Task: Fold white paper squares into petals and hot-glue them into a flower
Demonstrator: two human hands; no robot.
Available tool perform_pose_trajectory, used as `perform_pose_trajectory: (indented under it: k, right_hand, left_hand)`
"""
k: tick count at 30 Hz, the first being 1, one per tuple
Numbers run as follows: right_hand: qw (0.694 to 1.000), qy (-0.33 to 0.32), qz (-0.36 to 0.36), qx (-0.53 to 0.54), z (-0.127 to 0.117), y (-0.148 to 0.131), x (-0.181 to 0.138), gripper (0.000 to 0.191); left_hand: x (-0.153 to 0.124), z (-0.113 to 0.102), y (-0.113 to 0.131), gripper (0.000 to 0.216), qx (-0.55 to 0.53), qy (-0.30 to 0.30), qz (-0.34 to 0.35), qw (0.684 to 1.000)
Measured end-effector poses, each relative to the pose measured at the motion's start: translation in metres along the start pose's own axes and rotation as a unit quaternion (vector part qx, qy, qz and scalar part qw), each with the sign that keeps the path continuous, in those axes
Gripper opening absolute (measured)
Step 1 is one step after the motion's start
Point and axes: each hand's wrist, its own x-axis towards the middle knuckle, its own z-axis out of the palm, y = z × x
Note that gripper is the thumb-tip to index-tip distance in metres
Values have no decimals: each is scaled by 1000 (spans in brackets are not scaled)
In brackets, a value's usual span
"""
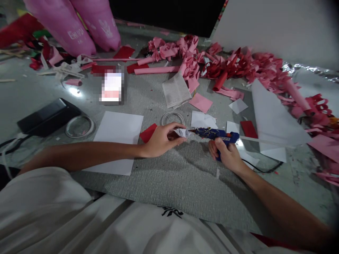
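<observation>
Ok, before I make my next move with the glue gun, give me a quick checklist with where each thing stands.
1. Small folded paper gripped: ok, between the thumb and fingers of your left hand.
2. Blue glue gun held by its handle: ok, in your right hand.
3. Glue stick loaded: ok, a long length juts from the back.
4. Left fingers well away from the nozzle: not ok, they look very close to its tip.
5. Loose paper kept away from the gun: not ok, a white paper piece lies just behind it.
6. Gun hot: cannot tell from this view.
</observation>
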Motion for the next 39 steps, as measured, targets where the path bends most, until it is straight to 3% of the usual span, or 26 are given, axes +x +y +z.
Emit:
perform_pose_trajectory:
  k: [9, 20, 25, 31, 35, 39]
  right_hand:
    - [1000, 12, 12, -13, 1, -3, 0, 55]
    - [999, -19, 13, -43, -2, -11, 1, 60]
    - [1000, -17, 13, 17, -2, -7, 1, 63]
    - [988, 67, 66, 123, 1, -6, 0, 66]
    - [985, 61, 104, 122, 2, -10, 0, 68]
    - [991, 42, 79, 102, 3, -9, 0, 69]
  left_hand:
    - [-1, 0, 1, 39, 1, 11, 1, 1000]
    - [0, 0, 4, 39, 5, 11, 0, 1000]
    - [1, 1, 5, 37, -3, 11, -3, 1000]
    - [1, 2, 5, 36, 2, 8, -12, 1000]
    - [1, 2, 4, 36, 10, 7, -8, 1000]
    - [1, 1, 1, 37, 2, 3, -13, 1000]
